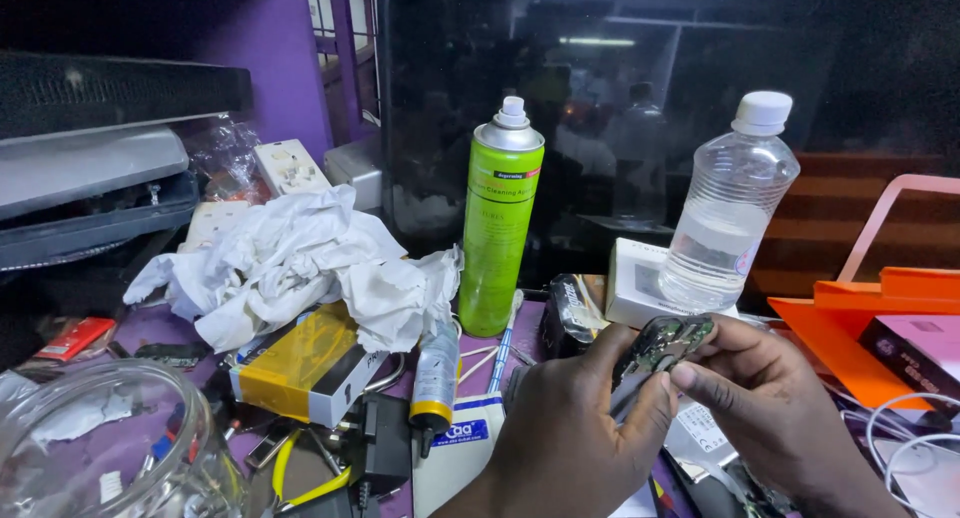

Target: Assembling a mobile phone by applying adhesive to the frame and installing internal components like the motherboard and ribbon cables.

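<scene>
Hands meet low over the cluttered purple bench; the left hand shows its back, its fingers curled round the lower part of a small circuit board, thumb pressed up beside it; the right hand comes in from the other side, thumb and forefinger pinched on the board's upper edge, so the board is gripped between both, tilted and held just clear of the bench. Under the right hand lie white labelled cards and dark bits I cannot make out; right of that hand, a white cable loops over an orange tray. Left of the left hand, near it, a small tube with a yellow band points down toward a black plug adapter; further left sits a yellow and white box, and at the near left corner the curved rim of a clear glass jar. Just beyond the hands, a dark foil packet leans beside a white box; a clear water bottle with a white cap stands on that box, above the right hand. Beyond the left hand stands a tall green spray can, upright; left of it, a heap of crumpled white cloth spills over the yellow box; behind the cloth, white wall sockets against the purple wall.
</scene>
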